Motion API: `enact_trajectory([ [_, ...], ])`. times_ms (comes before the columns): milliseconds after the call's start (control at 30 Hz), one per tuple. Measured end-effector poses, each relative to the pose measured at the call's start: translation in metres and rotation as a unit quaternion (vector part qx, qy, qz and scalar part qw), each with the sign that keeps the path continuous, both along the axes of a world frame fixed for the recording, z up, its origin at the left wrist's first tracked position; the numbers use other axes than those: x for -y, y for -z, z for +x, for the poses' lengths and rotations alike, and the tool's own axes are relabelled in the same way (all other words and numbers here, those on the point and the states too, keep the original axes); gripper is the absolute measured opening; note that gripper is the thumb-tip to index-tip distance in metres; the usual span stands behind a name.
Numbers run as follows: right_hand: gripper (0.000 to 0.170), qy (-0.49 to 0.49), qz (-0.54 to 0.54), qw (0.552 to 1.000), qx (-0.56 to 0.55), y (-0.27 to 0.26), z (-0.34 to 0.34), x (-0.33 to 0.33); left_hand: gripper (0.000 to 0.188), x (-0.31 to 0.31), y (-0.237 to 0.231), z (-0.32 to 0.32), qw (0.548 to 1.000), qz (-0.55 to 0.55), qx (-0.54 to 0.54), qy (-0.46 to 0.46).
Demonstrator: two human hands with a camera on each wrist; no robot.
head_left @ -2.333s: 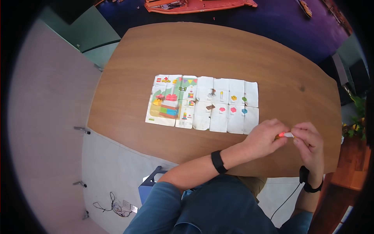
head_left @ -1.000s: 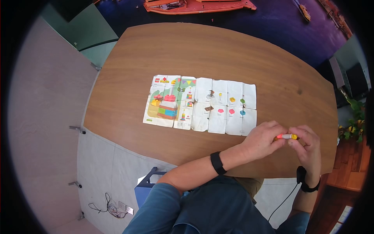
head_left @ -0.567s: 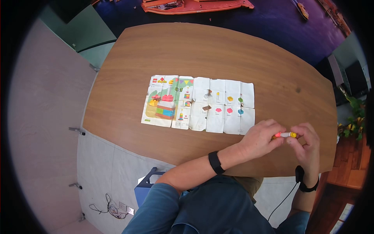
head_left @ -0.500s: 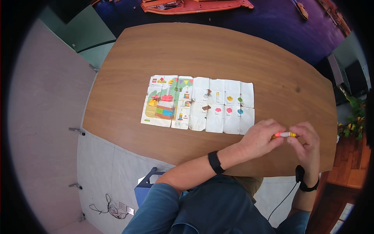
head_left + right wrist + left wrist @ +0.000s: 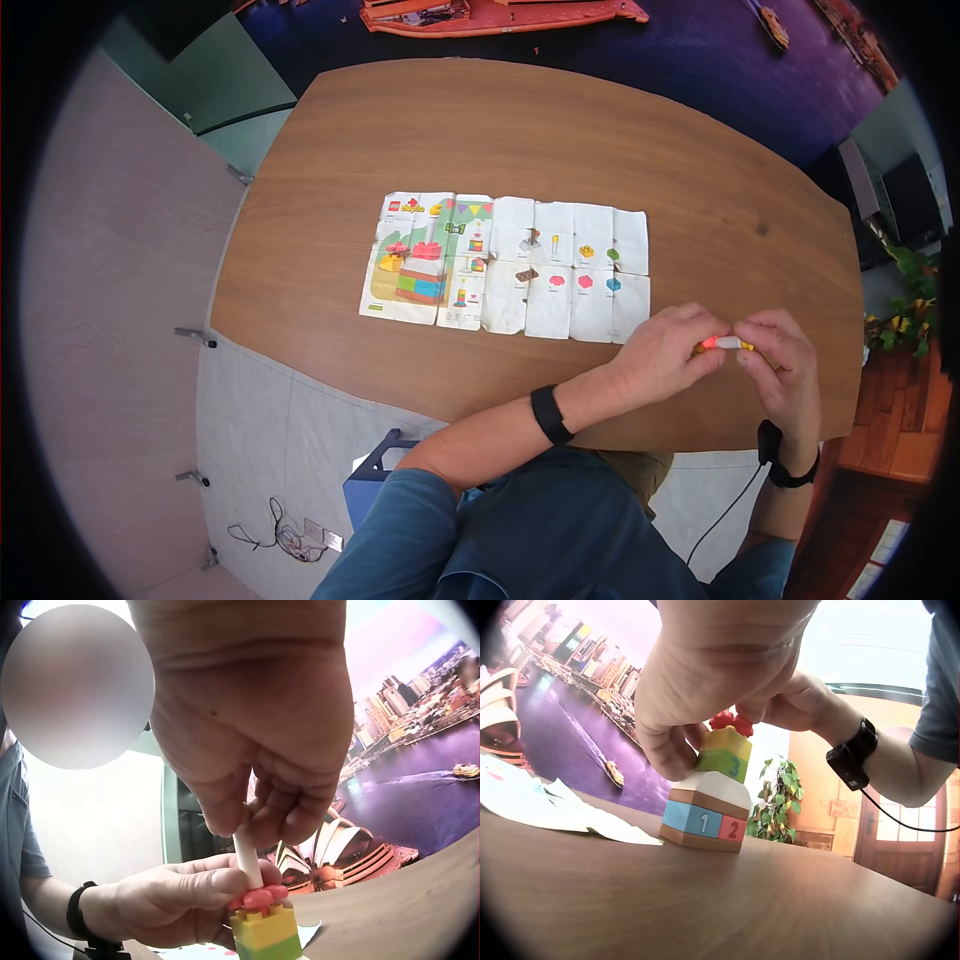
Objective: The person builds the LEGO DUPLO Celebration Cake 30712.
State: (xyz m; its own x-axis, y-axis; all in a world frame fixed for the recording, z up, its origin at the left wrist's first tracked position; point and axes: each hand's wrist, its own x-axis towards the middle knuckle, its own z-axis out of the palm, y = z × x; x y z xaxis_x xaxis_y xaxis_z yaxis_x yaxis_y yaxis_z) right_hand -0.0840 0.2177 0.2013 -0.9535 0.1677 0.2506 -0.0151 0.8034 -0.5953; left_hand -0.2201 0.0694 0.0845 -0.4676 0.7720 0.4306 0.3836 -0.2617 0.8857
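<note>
A stack of toy bricks stands on the wooden table [image 5: 480, 130]. In the left wrist view it shows a brown base [image 5: 703, 841], a blue brick [image 5: 694, 817] marked 1, a red brick [image 5: 731, 829] marked 2, a white rounded brick [image 5: 714, 782], a green brick [image 5: 721, 763] marked 3 and a yellow brick [image 5: 726, 740]. Atop these sits a pinkish-red flower-shaped brick [image 5: 259, 898], from which a white candle [image 5: 247, 862] rises. My left hand [image 5: 668, 350] grips the stack's upper part. From above, my right hand [image 5: 785, 360] pinches the candle near its yellow tip [image 5: 746, 346].
A creased instruction sheet [image 5: 590, 225] with brick pictures lies mid-table, left of the hands. The table's front edge runs just below the forearms. A black cable [image 5: 728, 515] hangs from the right wrist. A potted plant [image 5: 905, 300] stands beyond the right edge.
The candle's yellow tip, hidden at first, came into sight between the right fingers, which now cover more of it again. The left hand keeps its place on the stack. The head view has shifted slightly.
</note>
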Motion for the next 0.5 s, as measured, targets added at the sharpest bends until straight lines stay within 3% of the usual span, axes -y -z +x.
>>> enact_trajectory([
  [500,0.045,0.014,0.016,1.000,0.001,0.0013,-0.0015,-0.0005,0.030,0.0000,0.0034,0.0001,1.000,-0.018,-0.004,0.007],
])
